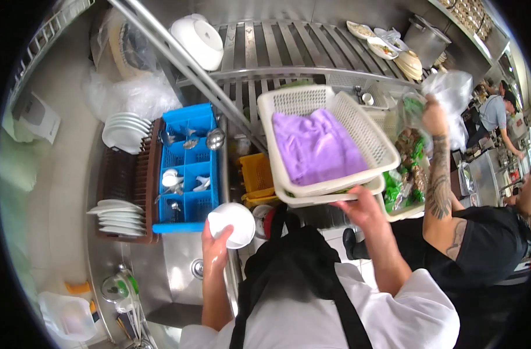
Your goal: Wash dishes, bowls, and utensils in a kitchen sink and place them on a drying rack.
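My left hand is closed round a small white bowl, near the front edge of the sink; a second rim seems nested with it. To the right, my right hand grips the near rim of the white plastic baskets, thumb and fingers at the edge. A purple cloth lies in the upper basket. This one rests in a lower basket, where a little green shows at the edge. Beside my left hand is a blue divided cutlery rack with spoons and ladles.
White plates stand in a brown dish rack on the left. A metal sink lies below the blue rack. At right, a co-worker's tattooed arm reaches over bagged greens. A slanting metal pole crosses the slatted shelf.
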`<state>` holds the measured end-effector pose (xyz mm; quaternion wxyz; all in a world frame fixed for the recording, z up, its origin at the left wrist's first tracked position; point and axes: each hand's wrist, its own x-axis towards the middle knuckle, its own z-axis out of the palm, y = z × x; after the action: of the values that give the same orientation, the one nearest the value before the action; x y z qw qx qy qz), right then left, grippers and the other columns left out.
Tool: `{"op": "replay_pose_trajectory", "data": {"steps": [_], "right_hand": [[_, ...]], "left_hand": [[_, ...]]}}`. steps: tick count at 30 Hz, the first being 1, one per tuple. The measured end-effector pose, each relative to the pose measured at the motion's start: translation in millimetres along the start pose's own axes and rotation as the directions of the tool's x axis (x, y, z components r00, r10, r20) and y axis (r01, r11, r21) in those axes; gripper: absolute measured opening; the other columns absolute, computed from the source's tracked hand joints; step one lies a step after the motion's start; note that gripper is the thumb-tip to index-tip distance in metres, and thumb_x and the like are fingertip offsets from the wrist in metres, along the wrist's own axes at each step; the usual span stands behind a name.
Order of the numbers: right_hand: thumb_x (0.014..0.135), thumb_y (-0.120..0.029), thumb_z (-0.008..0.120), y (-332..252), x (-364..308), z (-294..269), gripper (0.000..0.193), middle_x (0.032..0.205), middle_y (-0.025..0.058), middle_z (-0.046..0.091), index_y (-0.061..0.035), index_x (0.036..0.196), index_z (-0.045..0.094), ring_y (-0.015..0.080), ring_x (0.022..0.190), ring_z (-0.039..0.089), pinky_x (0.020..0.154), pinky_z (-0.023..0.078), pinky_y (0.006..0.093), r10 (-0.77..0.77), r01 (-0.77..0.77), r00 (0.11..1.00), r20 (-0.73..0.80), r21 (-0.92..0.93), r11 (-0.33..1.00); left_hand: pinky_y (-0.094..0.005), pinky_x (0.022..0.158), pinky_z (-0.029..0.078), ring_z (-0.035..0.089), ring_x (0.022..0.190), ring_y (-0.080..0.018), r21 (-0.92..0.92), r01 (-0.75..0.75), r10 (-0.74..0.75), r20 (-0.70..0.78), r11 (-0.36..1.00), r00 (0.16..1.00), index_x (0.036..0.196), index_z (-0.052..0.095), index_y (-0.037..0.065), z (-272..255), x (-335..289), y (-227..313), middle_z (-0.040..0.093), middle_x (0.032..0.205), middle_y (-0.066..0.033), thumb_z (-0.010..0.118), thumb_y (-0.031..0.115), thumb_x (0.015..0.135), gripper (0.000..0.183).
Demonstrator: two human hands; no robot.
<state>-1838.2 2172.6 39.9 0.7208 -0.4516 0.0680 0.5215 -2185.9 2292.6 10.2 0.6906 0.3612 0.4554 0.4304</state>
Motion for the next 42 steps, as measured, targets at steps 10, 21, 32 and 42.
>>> {"op": "replay_pose_trajectory", "data": {"steps": [10,21,32,42], "right_hand": [[0.076,0.001,0.047,21,195,23,0.034,0.108,0.0191,0.051,0.0041,0.11,0.047,0.0368,0.09,0.058,0.054,0.059,0.0442,0.003,-0.002,0.997,-0.083,0.013,1.0],[0.078,-0.008,0.063,11,522,64,0.021,0.109,0.0154,0.052,-0.004,0.096,0.053,0.0344,0.098,0.056,0.067,0.061,0.0451,-0.231,0.362,0.902,0.365,-0.348,0.865],[0.093,-0.022,0.059,111,492,112,0.04,0.106,0.0132,0.061,-0.0045,0.126,0.045,0.0284,0.102,0.059,0.085,0.055,0.0386,0.533,-0.419,0.837,0.126,-0.478,0.772],[0.079,-0.045,0.072,127,501,250,0.078,0.127,0.0143,0.054,0.0009,0.133,0.04,0.0221,0.095,0.064,0.076,0.056,0.0337,0.312,-0.093,0.942,0.125,-0.796,0.599]], "left_hand": [[-0.0309,0.086,0.048,0.059,0.099,-0.0178,0.163,-0.011,0.032,-0.122,0.987,0.992,0.126,0.048,-0.001,20,-2,9,0.061,0.109,-0.0096,0.067,0.003,0.081,0.049],[-0.03,0.085,0.048,0.061,0.096,-0.0182,0.24,0.088,0.011,-0.384,0.967,0.923,0.128,0.048,-0.002,81,-11,-6,0.064,0.106,-0.0101,0.066,0.002,0.081,0.051],[-0.0309,0.085,0.049,0.061,0.096,-0.0184,0.236,0.201,-0.096,-0.393,0.951,0.915,0.127,0.048,-0.002,109,28,-19,0.064,0.106,-0.0104,0.067,0.004,0.081,0.05],[-0.0329,0.086,0.049,0.061,0.097,-0.0203,0.426,0.385,-0.22,-0.388,0.819,0.895,0.128,0.047,0.0,109,53,-30,0.062,0.108,-0.011,0.066,0.009,0.083,0.05]]}}
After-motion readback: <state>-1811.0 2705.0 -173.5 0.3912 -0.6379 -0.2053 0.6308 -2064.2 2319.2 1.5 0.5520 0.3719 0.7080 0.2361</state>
